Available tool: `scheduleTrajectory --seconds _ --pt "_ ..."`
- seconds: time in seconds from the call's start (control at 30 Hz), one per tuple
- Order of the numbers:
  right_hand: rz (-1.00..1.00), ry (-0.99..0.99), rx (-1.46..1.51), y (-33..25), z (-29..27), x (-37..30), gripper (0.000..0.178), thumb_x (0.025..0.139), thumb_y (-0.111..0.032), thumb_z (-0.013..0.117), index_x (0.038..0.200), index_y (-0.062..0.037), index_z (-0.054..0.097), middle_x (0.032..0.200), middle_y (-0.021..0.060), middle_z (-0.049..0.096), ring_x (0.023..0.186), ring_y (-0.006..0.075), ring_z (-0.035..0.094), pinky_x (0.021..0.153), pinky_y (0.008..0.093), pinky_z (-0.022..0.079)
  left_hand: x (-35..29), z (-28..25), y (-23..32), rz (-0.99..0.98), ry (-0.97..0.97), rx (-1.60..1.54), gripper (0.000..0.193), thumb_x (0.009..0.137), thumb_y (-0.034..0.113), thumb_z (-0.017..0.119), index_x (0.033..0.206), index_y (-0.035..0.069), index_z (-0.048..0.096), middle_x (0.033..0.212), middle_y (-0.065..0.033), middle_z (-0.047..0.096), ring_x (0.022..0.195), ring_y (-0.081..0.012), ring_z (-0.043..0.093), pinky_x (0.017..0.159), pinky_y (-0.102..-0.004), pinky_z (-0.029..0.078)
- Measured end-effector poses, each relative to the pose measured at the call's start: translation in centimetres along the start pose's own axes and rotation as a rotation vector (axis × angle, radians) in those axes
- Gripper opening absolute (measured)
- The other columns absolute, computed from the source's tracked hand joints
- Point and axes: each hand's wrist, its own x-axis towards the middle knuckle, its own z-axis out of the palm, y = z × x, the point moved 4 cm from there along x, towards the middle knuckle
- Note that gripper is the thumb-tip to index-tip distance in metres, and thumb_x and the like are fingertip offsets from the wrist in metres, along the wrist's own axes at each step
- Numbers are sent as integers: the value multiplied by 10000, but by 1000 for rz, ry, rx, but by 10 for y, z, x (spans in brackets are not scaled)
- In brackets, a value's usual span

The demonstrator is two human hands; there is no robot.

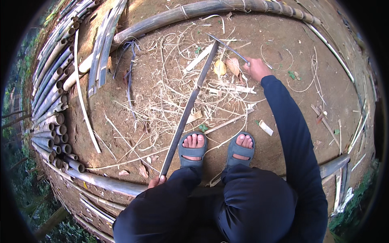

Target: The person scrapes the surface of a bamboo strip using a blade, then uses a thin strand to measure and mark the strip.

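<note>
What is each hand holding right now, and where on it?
Left hand grips the long bamboo strip at its near end; right hand holds a thin blade by one end.

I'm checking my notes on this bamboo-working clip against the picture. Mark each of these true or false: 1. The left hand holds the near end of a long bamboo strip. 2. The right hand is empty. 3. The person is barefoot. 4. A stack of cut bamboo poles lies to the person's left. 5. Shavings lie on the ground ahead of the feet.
1. True: the left hand grips the near end of the bamboo strip.
2. False: the right hand holds a thin blade against the strip's far end.
3. False: the person wears grey sandals.
4. True: the bamboo poles are stacked there, cut ends showing.
5. True: the shavings are scattered over the dirt.
</note>
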Motion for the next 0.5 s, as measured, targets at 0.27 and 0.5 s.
scheduleTrajectory --seconds 0.27,0.5 --pt "-80 51 265 -70 29 -67 451 911 -164 563 1358 -104 559 777 233 677 719 376 689 707 488 550 -28 -1 -31 -43 -71 -109 516 952 247 541 1413 118 350 1430 -160 384 1329 -373 345 1080 -523 270" --pt "-646 -70 150 -156 57 -205 577 894 -192 616 1444 -112 464 695 110 594 553 224 611 529 350 545 -68 -156 -167 -1462 -906 -1245 484 1048 421 436 895 10 642 687 -79 611 642 -151 560 636 -323 448"
